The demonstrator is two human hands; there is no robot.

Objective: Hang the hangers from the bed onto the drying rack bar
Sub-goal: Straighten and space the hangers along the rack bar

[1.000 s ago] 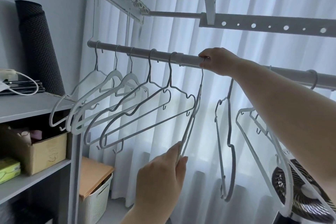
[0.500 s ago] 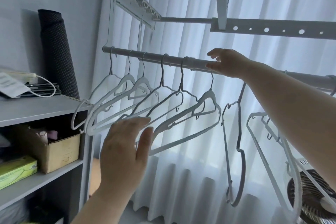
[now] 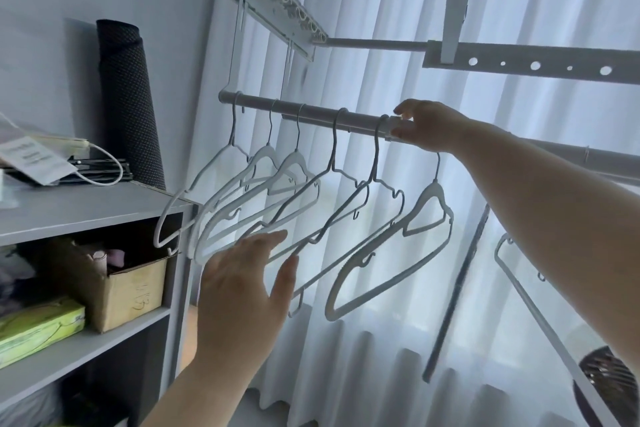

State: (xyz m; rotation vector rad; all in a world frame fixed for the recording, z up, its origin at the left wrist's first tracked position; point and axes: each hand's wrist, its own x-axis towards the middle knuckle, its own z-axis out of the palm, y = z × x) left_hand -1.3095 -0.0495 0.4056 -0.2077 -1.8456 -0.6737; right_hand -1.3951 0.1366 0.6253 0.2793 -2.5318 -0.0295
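**The new hanger now hangs by itself**

The left grip (image 3: 242, 284) has let go of the new hanger (image 3: 434, 192) and moved left. It is open, with flat fingers at the row of hangers (image 3: 263, 191) just above it, likely to stop them swinging. The right grip (image 3: 426, 128) curls round the drying rack bar (image 3: 318, 115), right above the new hanger's hook, likely to steady it.

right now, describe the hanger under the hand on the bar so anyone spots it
Find the drying rack bar across the white curtain and the right hand holding it. The hanger hooked just under that hand is broad, flat and white; its two left neighbours are thin wire.
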